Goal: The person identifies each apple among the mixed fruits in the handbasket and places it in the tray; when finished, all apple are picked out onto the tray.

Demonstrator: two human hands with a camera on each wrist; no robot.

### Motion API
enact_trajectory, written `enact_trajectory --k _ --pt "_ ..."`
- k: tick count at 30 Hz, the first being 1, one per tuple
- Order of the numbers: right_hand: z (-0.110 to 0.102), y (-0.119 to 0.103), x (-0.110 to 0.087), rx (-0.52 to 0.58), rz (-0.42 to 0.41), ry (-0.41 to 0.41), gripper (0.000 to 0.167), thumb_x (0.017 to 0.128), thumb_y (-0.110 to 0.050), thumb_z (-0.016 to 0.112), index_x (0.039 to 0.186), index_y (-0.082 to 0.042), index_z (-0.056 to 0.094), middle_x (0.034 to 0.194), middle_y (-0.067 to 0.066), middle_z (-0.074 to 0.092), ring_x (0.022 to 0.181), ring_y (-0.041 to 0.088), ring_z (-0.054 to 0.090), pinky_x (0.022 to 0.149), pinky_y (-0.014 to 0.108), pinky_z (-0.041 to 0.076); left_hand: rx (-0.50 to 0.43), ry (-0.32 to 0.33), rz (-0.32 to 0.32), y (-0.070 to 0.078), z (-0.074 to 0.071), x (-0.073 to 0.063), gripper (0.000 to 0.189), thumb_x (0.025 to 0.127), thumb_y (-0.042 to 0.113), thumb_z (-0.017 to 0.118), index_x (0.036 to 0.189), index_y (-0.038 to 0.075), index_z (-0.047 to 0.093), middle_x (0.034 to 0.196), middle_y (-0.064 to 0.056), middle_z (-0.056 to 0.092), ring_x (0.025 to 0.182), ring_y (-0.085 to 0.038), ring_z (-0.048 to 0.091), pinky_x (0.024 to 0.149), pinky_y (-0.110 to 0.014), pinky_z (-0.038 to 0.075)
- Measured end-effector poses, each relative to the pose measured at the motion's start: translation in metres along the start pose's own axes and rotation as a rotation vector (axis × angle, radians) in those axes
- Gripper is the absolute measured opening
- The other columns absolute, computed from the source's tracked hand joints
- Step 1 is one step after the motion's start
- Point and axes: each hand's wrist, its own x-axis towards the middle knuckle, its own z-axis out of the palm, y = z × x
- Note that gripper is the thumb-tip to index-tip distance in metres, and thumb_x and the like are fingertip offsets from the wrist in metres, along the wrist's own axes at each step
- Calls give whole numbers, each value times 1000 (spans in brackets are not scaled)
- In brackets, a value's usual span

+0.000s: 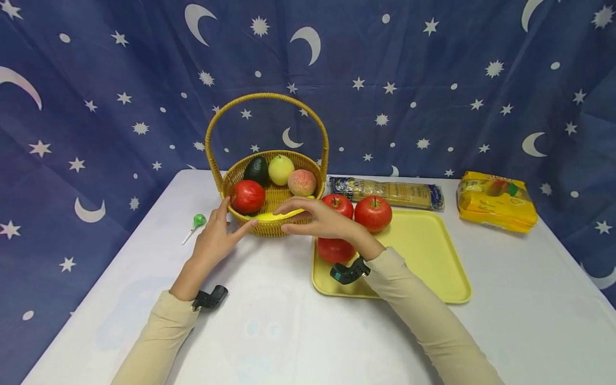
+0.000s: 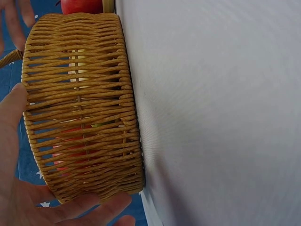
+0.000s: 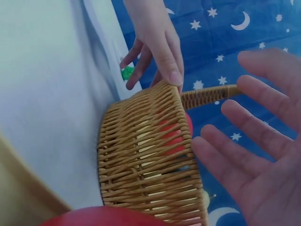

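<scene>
A wicker basket (image 1: pixel 269 229) with a tall handle stands at the back, left of centre. In it lie a red fruit (image 1: pixel 247 196), a dark avocado (image 1: pixel 256 170), a pale yellow-green pear (image 1: pixel 281 170), a peach (image 1: pixel 302 183) and a long yellow fruit (image 1: pixel 267 217) along the front, partly hidden by my right hand. My left hand (image 1: pixel 215 238) rests on the basket's left side, fingers spread, its thumb (image 2: pixel 14 106) at the front rim. Over the front right rim hovers my right hand (image 1: pixel 320 218), fingers apart with nothing between them.
Right of the basket, a yellow tray (image 1: pixel 423 251) carries three red apples (image 1: pixel 373 213). Behind it lie a noodle packet (image 1: pixel 387 192) and, farther right, a yellow package (image 1: pixel 495 202). A green lollipop (image 1: pixel 199 220) lies left of the basket. A star-patterned cloth (image 1: pixel 409 80) hangs behind.
</scene>
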Motion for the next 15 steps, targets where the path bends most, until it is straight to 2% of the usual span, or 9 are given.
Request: enact_trajectory --k 4,7,15 --pt "0 2 8 10 16 -4 34 89 -2 69 120 8 61 122 25 59 117 39 55 94 41 52 2 4 2 0 1 0 101 89 62 59 156 5 10 150 -31 30 120 -44 54 91 -62 46" --pt "0 2 13 7 33 -4 33 90 -3 69 121 6 61 121 22 60 116 40 55 94 36 52 -1 5 3 0 1 0 101 89 62 59 156 5 10 150 -31 30 120 -44 54 91 -62 46" --pt "4 6 30 -19 34 2 36 92 -4 66 125 8 59 126 19 60 118 29 57 99 45 49 2 2 3 1 0 0 102 88 64 58 156 5 10 149 -31 30 119 -44 55 89 -62 47"
